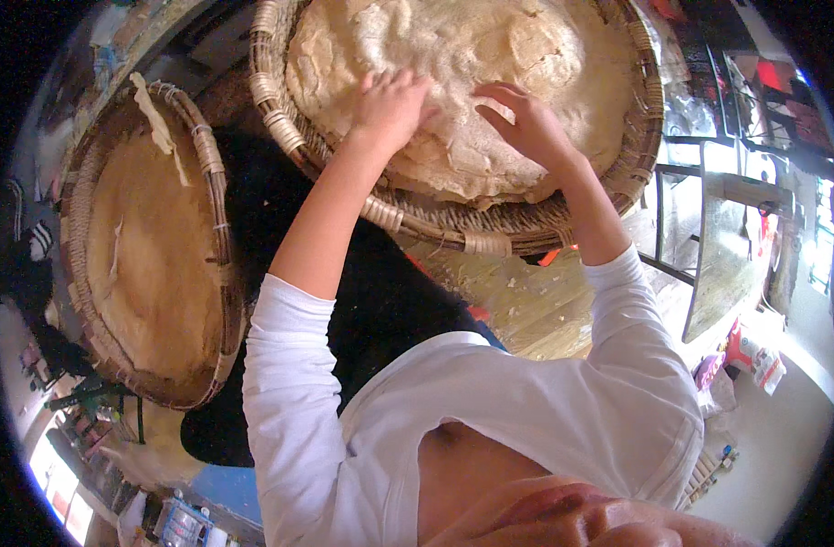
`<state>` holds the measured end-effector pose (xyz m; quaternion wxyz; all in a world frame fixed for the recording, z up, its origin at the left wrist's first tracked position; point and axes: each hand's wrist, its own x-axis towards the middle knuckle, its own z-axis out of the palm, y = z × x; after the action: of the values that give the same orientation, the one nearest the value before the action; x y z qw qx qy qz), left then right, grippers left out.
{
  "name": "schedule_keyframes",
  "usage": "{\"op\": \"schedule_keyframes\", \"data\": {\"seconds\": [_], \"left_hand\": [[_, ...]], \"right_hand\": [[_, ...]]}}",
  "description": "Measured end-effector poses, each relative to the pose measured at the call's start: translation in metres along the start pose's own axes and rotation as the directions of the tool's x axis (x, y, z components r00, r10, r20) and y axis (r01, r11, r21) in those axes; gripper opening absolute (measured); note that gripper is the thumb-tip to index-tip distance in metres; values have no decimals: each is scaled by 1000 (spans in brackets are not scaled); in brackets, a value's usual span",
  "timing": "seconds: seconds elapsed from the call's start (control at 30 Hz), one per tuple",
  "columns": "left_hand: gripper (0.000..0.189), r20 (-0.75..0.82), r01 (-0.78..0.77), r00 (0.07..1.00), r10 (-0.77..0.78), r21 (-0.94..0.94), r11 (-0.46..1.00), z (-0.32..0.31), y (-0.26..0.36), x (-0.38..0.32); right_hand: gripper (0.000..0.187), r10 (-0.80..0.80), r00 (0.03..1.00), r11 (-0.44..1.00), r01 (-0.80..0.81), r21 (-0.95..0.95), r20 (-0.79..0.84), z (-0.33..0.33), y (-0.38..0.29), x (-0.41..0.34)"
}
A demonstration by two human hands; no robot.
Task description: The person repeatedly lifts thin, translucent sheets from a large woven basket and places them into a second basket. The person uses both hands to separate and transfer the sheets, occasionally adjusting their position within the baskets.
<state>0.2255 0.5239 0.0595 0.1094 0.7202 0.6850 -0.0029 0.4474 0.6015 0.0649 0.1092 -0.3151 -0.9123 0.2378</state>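
Observation:
A large round wicker basket (489, 244) with a bound rim stands before me. Inside it lies a wide, lumpy, pale beige dough-like mass (495, 154). My left hand (395, 109) rests on this mass, palm down, its fingers a little apart. To its right is my right hand (526, 123), fingers curved and thumb held away from them. Its fingertips are at or just over the mass; I cannot tell if they touch. Neither hand shows anything in its grasp.
At the left a second wicker basket (215, 171) stands tilted, with a tan layer (160, 273) inside and a pale strip (154, 116) over its rim. Wooden flooring (547, 308) shows below the large basket. A wooden board (728, 253) and metal frame (670, 263) stand at the right.

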Motion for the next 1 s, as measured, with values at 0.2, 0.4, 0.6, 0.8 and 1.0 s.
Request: {"op": "schedule_keyframes", "data": {"seconds": [0.2, 0.4, 0.6, 0.8, 1.0], "left_hand": [[61, 117, 83, 989, -85, 14, 996, 15, -8, -7], [23, -445, -134, 895, -21, -315, 939, -13, -45, -89], [18, -603, 213, 656, -454, -429, 878, 15, -132, -272], [19, -341, 566, 778, -528, 15, 824, 73, -209, -434], [18, -225, 659, 604, -765, -399, 638, 87, -256, -460]], "right_hand": [[67, 217, 929, 911, -84, -403, 298, 22, 8, -8], [76, 287, 871, 799, 12, -601, 399, 38, 9, -1], [49, 184, 936, 874, -16, -485, 301, 37, 31, 3], [30, -136, 988, 907, 152, -392, 68, 19, -36, 19], [19, -522, 853, 839, 516, -170, 11, 35, -191, 54]]}}
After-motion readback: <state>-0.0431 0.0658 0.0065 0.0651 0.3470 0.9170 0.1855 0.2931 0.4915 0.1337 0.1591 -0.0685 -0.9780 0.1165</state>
